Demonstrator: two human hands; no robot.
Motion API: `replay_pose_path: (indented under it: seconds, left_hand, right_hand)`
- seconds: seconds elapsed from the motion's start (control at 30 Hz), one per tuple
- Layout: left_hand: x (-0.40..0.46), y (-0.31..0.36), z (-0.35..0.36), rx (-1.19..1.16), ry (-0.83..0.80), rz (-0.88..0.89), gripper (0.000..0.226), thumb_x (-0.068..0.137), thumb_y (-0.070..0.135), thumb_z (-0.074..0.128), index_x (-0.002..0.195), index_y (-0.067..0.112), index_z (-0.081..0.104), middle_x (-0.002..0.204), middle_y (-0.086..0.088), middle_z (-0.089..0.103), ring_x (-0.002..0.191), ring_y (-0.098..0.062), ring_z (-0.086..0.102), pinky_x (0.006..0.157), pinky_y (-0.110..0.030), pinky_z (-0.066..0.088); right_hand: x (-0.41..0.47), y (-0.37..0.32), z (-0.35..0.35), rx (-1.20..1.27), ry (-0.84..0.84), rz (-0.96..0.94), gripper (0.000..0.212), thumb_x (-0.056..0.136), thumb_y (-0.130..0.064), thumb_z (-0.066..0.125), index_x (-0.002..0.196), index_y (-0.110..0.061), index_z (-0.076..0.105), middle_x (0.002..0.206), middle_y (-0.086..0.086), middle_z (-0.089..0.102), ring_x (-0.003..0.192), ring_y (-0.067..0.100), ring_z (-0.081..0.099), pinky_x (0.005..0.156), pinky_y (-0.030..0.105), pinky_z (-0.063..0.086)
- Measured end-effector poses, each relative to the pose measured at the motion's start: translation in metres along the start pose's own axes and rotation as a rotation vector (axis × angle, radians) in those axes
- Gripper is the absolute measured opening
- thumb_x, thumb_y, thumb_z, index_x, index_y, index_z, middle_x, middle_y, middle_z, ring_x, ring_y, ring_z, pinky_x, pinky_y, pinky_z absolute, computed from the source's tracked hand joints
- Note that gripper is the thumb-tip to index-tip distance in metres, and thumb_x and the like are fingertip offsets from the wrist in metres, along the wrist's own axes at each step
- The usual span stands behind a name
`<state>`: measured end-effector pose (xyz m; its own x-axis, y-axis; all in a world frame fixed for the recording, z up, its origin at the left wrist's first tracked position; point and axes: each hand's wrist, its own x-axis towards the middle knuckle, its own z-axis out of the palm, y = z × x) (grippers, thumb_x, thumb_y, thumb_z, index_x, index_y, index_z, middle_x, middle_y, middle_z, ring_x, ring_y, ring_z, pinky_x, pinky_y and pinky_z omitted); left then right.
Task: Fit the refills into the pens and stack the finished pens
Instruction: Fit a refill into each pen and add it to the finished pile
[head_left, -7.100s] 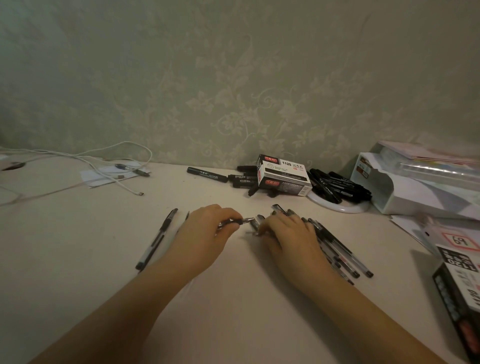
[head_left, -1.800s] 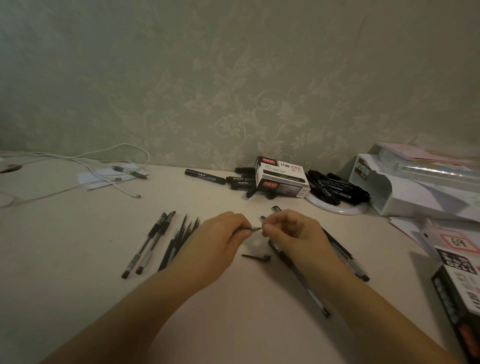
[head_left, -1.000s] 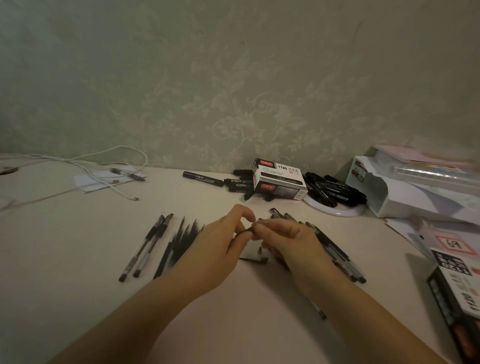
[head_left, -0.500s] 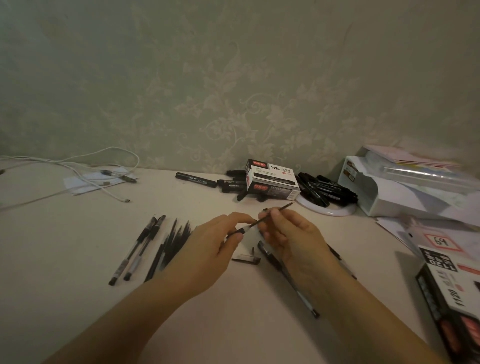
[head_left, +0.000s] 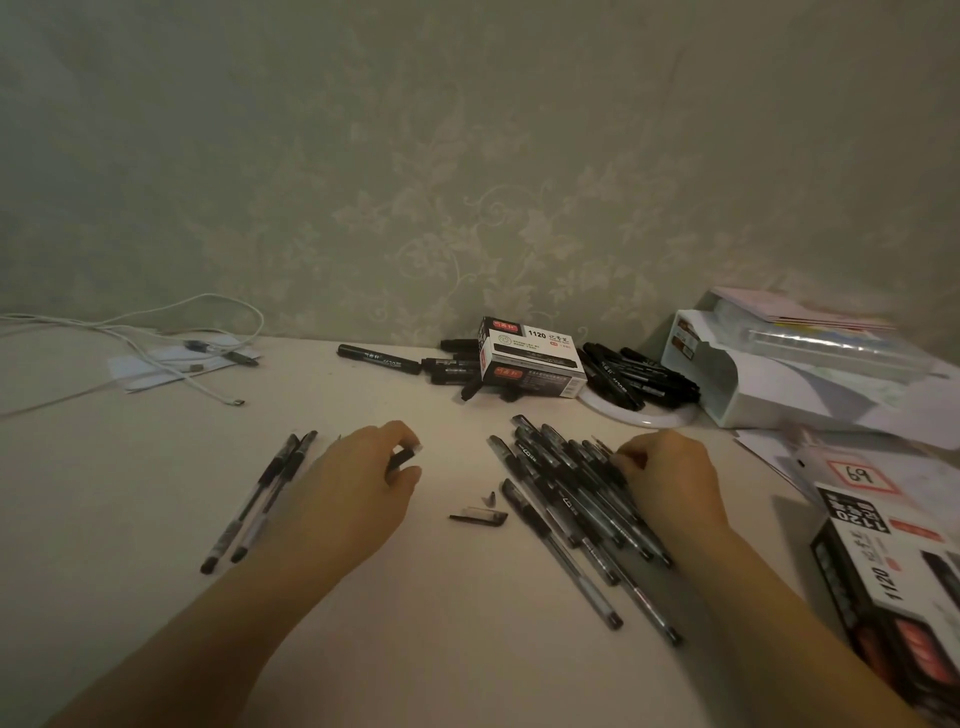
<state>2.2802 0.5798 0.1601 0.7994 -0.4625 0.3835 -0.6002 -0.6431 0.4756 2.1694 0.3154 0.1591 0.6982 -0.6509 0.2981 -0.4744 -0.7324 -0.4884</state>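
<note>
Head view, left hand (head_left: 349, 483) pinching a short black pen piece (head_left: 402, 458), right hand (head_left: 670, 475) with curled fingers on the pile of black-capped clear pens (head_left: 566, 499), two pens (head_left: 260, 499) left on the pale desk (head_left: 130, 493).

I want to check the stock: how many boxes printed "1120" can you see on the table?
2. One 1120 box stands at the wall, among the black markers. The other 1120 box lies at the right edge, partly cut off. More may be out of view.
</note>
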Motion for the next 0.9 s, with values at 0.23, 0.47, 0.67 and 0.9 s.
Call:
replay_pose_path:
  seconds: [0.23, 0.47, 0.67, 0.9]
  left_hand:
    - [0.006, -0.026, -0.028, 0.157, 0.077, -0.239, 0.016, 0.091, 0.026, 0.056, 0.076, 0.019, 0.059, 0.070, 0.000, 0.061, 0.065, -0.017, 0.058, 0.057, -0.028, 0.046]
    - [0.003, -0.011, -0.025, 0.113, -0.062, -0.193, 0.027, 0.081, 0.039, 0.068, 0.064, 0.021, 0.057, 0.064, 0.000, 0.061, 0.060, -0.013, 0.057, 0.051, -0.022, 0.037]
    - [0.001, -0.009, -0.019, 0.234, -0.143, -0.192, 0.030, 0.078, 0.037, 0.070, 0.060, 0.023, 0.050, 0.059, 0.006, 0.054, 0.055, -0.006, 0.051, 0.048, -0.022, 0.033]
    - [0.000, -0.003, -0.016, 0.211, -0.140, -0.211, 0.029, 0.078, 0.029, 0.065, 0.059, 0.018, 0.046, 0.055, 0.004, 0.047, 0.050, -0.009, 0.046, 0.046, -0.023, 0.031]
  right_hand:
    - [-0.001, -0.001, 0.001, -0.040, -0.009, -0.013, 0.026, 0.097, -0.022, 0.060, 0.083, -0.007, 0.075, 0.073, 0.009, 0.070, 0.068, 0.022, 0.064, 0.073, 0.042, 0.057]
    - [-0.016, -0.036, -0.002, 0.010, 0.124, -0.234, 0.018, 0.096, -0.032, 0.060, 0.101, -0.020, 0.073, 0.098, -0.001, 0.063, 0.081, 0.013, 0.057, 0.074, 0.029, 0.049]
    - [-0.035, -0.056, 0.006, 0.055, 0.064, -0.415, 0.018, 0.096, -0.031, 0.059, 0.106, -0.024, 0.073, 0.095, -0.006, 0.064, 0.086, 0.012, 0.056, 0.076, 0.027, 0.047]
    - [-0.041, -0.065, 0.007, 0.209, 0.011, -0.404, 0.013, 0.094, -0.027, 0.064, 0.100, -0.025, 0.076, 0.091, -0.011, 0.067, 0.081, 0.003, 0.058, 0.070, 0.011, 0.043]
